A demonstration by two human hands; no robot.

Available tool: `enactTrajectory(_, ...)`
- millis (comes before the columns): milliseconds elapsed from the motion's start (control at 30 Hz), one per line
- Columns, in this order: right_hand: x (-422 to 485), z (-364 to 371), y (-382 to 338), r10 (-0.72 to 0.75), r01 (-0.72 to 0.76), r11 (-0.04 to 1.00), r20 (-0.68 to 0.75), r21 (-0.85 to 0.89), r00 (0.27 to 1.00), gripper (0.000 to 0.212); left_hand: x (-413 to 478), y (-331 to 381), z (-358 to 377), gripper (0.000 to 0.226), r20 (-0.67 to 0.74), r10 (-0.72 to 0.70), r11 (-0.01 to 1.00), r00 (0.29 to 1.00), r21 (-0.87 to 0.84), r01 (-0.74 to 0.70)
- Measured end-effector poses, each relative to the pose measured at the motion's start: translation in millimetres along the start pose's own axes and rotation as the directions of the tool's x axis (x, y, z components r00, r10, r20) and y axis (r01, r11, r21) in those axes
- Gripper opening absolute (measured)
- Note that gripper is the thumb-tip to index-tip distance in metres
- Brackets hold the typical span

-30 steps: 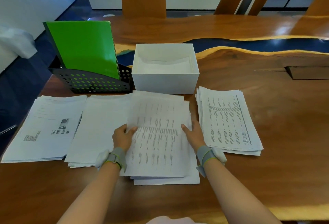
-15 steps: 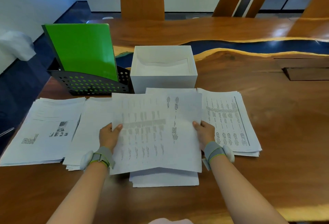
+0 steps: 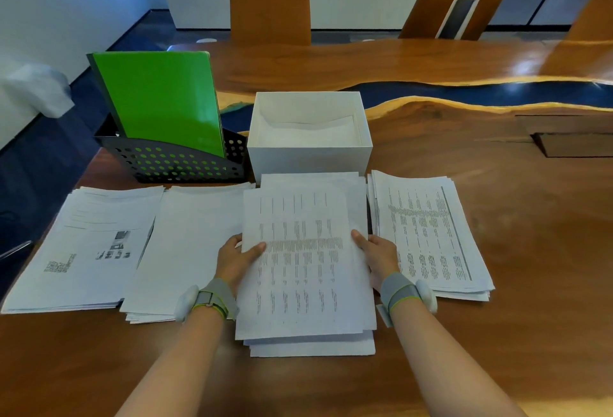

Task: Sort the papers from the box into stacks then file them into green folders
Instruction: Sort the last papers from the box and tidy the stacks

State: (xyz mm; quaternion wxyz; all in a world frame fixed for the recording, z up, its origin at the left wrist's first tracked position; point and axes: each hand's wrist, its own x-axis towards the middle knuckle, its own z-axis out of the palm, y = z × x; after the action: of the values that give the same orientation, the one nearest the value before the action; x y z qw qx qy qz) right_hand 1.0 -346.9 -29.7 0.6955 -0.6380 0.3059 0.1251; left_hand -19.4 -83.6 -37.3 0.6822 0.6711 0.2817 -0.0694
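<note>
Far left of the left hand (image 3: 237, 262): printed stack (image 3: 83, 247) flat on the table (image 3: 530, 251), well apart from the fingers; just left of the wrist, blank-faced stack (image 3: 189, 244), its near edge passing under the forearm. Beyond and left of that hand: green folders (image 3: 159, 101) upright in a black rack (image 3: 172, 164), not yet drawn. Left hand closed on the left edge of the sheet (image 3: 302, 260), thumb on top, fingers beneath, hence hidden. Between the hands: sheet of tabular print held over the middle stack (image 3: 311, 347), skewed a little against the pages below, whose corners show at the near and far ends. Beyond the sheet: white box (image 3: 310, 151), open, apparently with pale paper left inside, so sorting judged unfinished. Right hand (image 3: 378, 256) gripping the right edge likewise, thumb laid on the sheet. Just right of that hand: tabular stack (image 3: 428, 234), fanned at its edges, close to the wrist.

To do the step well: compare the print with the neighbouring tops before release; keep both edges pinched evenly to prevent sagging or creasing; lower flat and square the corners to the stack beneath; lift the right wrist clear of the fanned stack to avoid dragging its top pages; avoid sweeping the left forearm across the blank-faced stack.
</note>
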Motion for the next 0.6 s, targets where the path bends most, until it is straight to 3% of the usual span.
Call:
enactTrajectory(200,-2.5,7.0,-2.9,-0.063,0.062,0.998,-0.027,-0.031,0.998,0.05,-2.7,-4.1,0.3,0.018,0.041,0.038,0.999,0.998,0.026,-0.039)
enactTrajectory(333,-2.6,9.6,-5.4,-0.045,0.044,0.999,-0.022,-0.026,0.999,0.028,-0.9,-5.1,-0.6,0.013,-0.009,0.04,0.999,0.999,0.023,-0.04)
enactTrajectory(433,1.6,4.7,-0.7,-0.05,0.05,0.999,-0.014,0.01,0.999,0.042,-2.0,-5.6,-0.5,0.012,0.003,0.044,0.999,0.999,-0.005,-0.044)
enactTrajectory(533,-0.5,3.4,-2.5,-0.034,0.034,0.997,0.001,0.063,0.999,0.024,-1.7,-5.5,-1.1,0.016,0.026,0.049,0.998,0.998,-0.031,-0.048)
enactTrajectory(600,-0.7,2.9,-3.3,-0.034,0.036,0.993,-0.016,0.109,0.999,0.037,-1.6,-6.1,0.8,0.016,0.037,0.054,0.998,0.998,-0.028,-0.053)
